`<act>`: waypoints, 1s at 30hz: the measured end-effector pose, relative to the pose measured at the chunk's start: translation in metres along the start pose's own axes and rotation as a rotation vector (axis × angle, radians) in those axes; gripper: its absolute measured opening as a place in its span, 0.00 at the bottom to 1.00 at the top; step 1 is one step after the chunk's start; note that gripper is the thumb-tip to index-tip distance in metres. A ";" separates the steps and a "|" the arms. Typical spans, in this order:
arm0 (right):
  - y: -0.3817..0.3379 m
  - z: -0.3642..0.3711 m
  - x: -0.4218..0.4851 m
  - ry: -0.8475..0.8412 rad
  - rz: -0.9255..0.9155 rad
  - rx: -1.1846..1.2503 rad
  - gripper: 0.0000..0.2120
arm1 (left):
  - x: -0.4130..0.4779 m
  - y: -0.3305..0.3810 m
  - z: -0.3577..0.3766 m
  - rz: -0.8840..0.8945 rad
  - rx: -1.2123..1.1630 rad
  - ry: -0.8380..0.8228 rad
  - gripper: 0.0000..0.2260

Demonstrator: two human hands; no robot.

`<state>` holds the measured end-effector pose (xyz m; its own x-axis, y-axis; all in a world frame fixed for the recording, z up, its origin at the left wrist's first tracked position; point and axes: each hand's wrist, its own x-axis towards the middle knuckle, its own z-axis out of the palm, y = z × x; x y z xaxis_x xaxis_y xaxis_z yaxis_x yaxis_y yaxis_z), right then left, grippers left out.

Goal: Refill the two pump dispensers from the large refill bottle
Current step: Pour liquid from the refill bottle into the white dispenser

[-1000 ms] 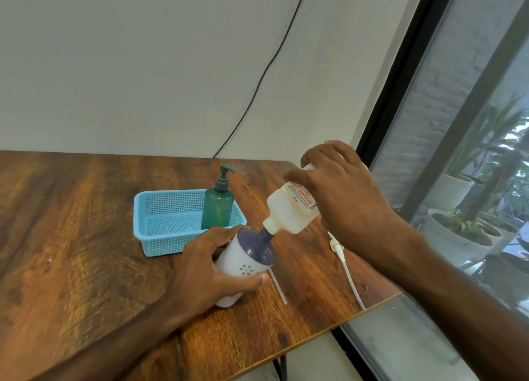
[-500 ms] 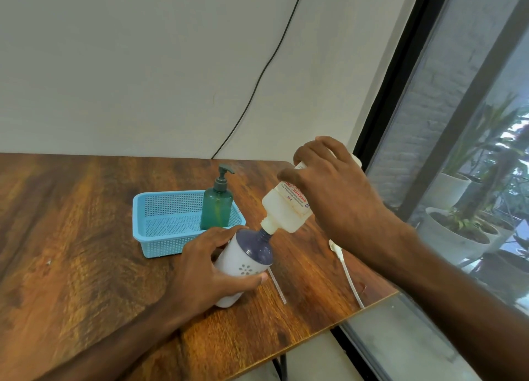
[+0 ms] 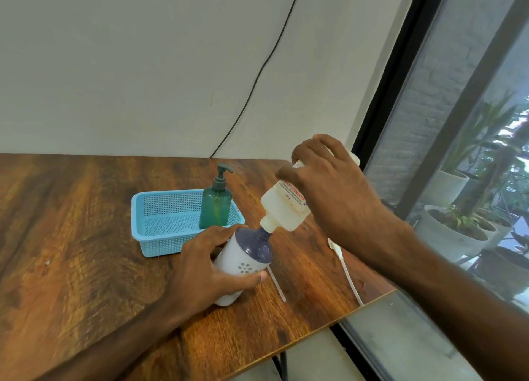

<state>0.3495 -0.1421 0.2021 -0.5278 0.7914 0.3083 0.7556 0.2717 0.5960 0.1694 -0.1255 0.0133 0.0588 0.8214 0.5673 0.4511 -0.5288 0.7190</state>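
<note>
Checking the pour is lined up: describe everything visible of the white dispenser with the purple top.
The white dispenser looks like plastic: a pale cylinder with a dotted flower mark, a purple domed shoulder and a narrow neck with no pump on it. It leans toward the right on the wooden table, gripped by the left hand; the mouth of the refill bottle sits at its neck.

Wide tabletop (image 3: 71,237) free at left, blue basket (image 3: 137,217) and green dispenser (image 3: 215,209) blocking behind, pump tube (image 3: 347,275) lying right.
</note>
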 end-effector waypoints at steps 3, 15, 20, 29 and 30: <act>0.002 0.003 -0.001 -0.006 0.009 0.007 0.33 | 0.000 0.000 0.000 0.007 -0.004 0.001 0.29; 0.030 0.075 -0.040 -0.066 0.187 0.651 0.31 | 0.000 0.005 0.000 0.046 -0.032 0.003 0.31; 0.019 0.111 -0.063 -0.100 0.309 0.889 0.32 | 0.000 0.005 -0.003 0.032 -0.035 0.004 0.31; -0.001 0.163 -0.062 0.052 0.680 1.223 0.42 | 0.001 -0.001 -0.003 -0.058 -0.011 0.049 0.34; -0.004 0.167 -0.058 0.069 0.710 1.248 0.42 | 0.001 -0.001 -0.003 -0.064 -0.012 0.054 0.34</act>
<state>0.4418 -0.0980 0.0576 0.1077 0.9428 0.3154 0.6829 0.1604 -0.7127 0.1661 -0.1248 0.0147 -0.0178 0.8409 0.5409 0.4415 -0.4788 0.7589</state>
